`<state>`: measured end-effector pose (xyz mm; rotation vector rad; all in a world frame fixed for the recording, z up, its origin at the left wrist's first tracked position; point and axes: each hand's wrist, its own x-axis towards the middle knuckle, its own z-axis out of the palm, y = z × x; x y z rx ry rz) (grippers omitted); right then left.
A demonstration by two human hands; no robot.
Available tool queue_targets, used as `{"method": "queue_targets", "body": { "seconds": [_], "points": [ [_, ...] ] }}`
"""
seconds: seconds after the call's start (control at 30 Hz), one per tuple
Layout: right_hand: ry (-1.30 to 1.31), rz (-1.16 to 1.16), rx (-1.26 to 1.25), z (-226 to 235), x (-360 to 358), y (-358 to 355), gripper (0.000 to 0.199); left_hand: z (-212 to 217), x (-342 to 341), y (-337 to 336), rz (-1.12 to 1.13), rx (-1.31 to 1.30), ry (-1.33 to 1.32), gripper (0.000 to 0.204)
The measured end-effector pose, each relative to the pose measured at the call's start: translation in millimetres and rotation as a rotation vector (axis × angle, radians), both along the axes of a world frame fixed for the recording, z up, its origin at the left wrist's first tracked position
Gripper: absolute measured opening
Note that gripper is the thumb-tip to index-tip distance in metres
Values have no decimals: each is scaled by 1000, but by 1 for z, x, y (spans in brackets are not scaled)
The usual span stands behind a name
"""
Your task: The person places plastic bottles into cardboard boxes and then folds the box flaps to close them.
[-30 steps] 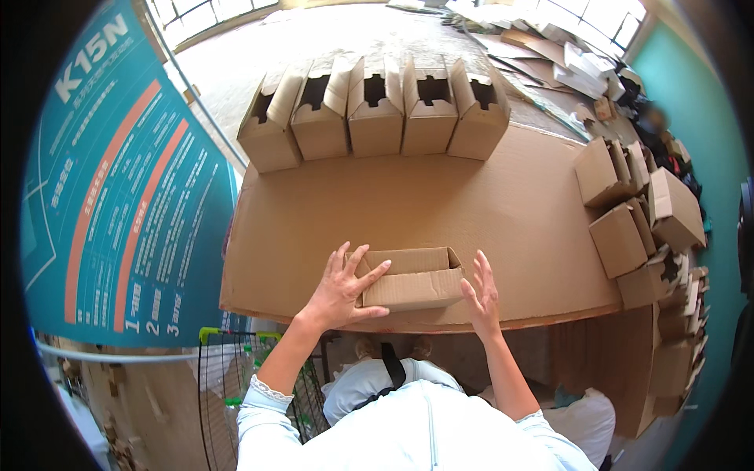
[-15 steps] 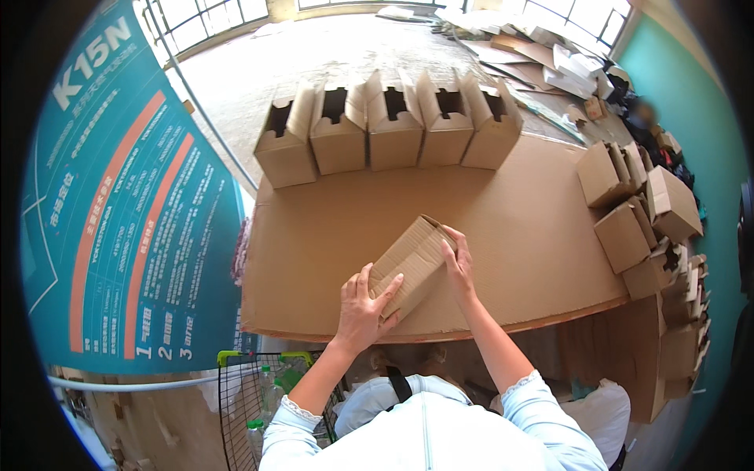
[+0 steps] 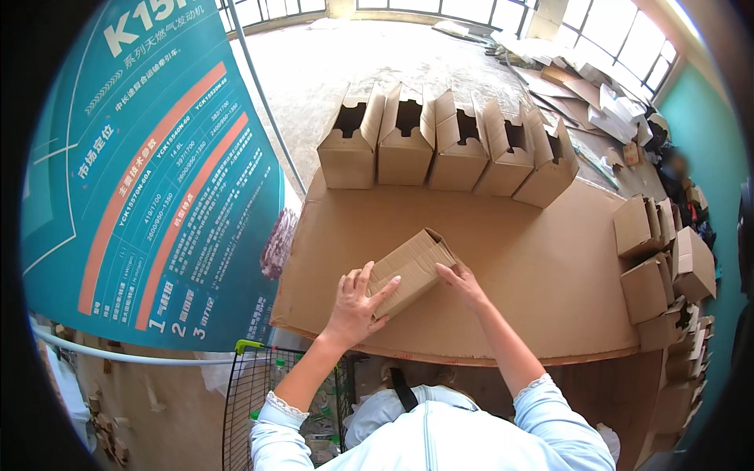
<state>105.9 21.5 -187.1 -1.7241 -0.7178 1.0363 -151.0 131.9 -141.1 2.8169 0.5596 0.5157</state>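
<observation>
A small brown cardboard box (image 3: pixel 410 273) lies tilted between my hands, just above or on the cardboard-covered table (image 3: pixel 503 259). My left hand (image 3: pixel 355 306) clasps its near left end, fingers over the top and thumb along the side. At the other end my right hand (image 3: pixel 465 287) holds the box's edge with thumb and fingers; some of those fingertips are hidden. Behind it stands a row of several upright cardboard boxes (image 3: pixel 457 161), their top flaps raised and their insides dark.
More brown boxes (image 3: pixel 646 286) are stacked at the right, beside a green wall (image 3: pixel 726 165). A teal printed banner (image 3: pixel 169 235) rises on the left. Below the table's front edge stands a wire basket (image 3: pixel 243 392) with plastic bottles. Flattened cardboard and white pieces (image 3: pixel 616 118) lie at the far right.
The view has turned left, so the table and boxes appear farther right. Between my hands the box has turned slightly, and my right hand has shifted lower along its end.
</observation>
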Motion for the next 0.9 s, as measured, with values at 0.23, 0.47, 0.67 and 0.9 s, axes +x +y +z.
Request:
{"method": "queue_targets", "body": {
  "seconds": [0.23, 0.47, 0.67, 0.9],
  "points": [
    [176, 206, -242, -1, 30, 2, 83, 1, 5, 2, -31, -48, 71, 97],
    [113, 78, -87, -8, -8, 49, 88, 10, 5, 110, -212, 34, 139, 107],
    [32, -138, -19, -22, -29, 142, 93, 6, 20, 201, -67, 182, 257, 106],
    [443, 4, 44, -23, -35, 207, 108, -21, 36, 259, 181, 296, 316, 97]
  ]
}}
